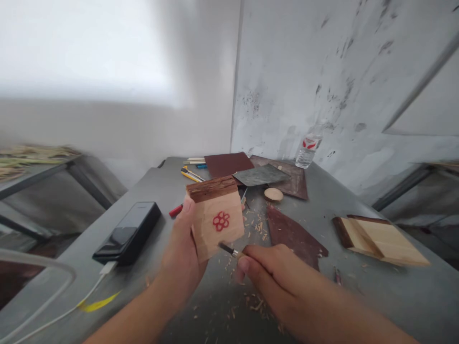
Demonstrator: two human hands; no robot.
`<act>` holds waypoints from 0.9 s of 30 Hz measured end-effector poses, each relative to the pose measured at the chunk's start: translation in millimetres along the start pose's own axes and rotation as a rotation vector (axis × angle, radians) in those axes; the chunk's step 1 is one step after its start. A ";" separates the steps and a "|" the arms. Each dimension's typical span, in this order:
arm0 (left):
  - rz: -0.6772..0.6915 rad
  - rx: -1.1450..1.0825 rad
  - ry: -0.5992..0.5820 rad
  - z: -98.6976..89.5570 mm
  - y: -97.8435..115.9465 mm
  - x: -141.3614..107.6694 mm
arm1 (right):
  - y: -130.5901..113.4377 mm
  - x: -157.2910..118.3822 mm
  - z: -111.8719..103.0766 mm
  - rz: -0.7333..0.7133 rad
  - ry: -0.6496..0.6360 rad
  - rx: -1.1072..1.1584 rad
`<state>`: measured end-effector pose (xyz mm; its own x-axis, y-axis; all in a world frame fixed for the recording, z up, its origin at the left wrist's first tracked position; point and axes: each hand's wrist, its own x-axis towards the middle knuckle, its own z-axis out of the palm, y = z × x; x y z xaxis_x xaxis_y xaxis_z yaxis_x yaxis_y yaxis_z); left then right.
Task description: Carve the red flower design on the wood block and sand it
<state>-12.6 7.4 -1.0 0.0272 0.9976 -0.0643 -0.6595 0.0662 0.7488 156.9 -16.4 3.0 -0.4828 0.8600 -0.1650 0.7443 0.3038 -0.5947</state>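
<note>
A pale block of wood (pixel 206 241) with rough bark along its top edge is gripped in my left hand (pixel 181 243), thumb on its near-left face. On that face a flower (pixel 221 221) is drawn in red. My right hand (pixel 268 267) is closed round the handle of a wood carving tool (pixel 229 249). The dark blade points left, its tip at the lower part of the block's face; whether it touches the wood I cannot tell. Wood shavings (pixel 260 224) lie scattered on the grey table (pixel 143 291) beneath and beside my hands.
A black power bank-like device (pixel 129 234) with a white cable stands left. Behind the block lie a yellow utility knife (pixel 191 174), sandpaper sheets (pixel 263 175) and a small round wooden piece (pixel 273 194). A water bottle (pixel 307 149) stands at the back right, wooden pieces (pixel 387 239) at the right.
</note>
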 end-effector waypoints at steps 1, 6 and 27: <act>-0.003 -0.010 0.011 -0.1 -2.1 0.5 | -0.1 -0.2 0.8 -0.009 -0.005 0.018; -0.043 -0.016 0.024 1.2 -10.4 -2.4 | -0.5 -2.2 4.6 -0.043 -0.001 0.056; -0.179 -0.032 -0.110 4.1 -1.4 -1.2 | -4.2 7.2 -4.5 -0.121 -0.010 0.090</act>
<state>-8.6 6.2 0.8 0.2272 0.9664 -0.1205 -0.6602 0.2438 0.7104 152.4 -9.6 7.9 -0.5715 0.8150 -0.0957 0.6362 0.3664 -0.6789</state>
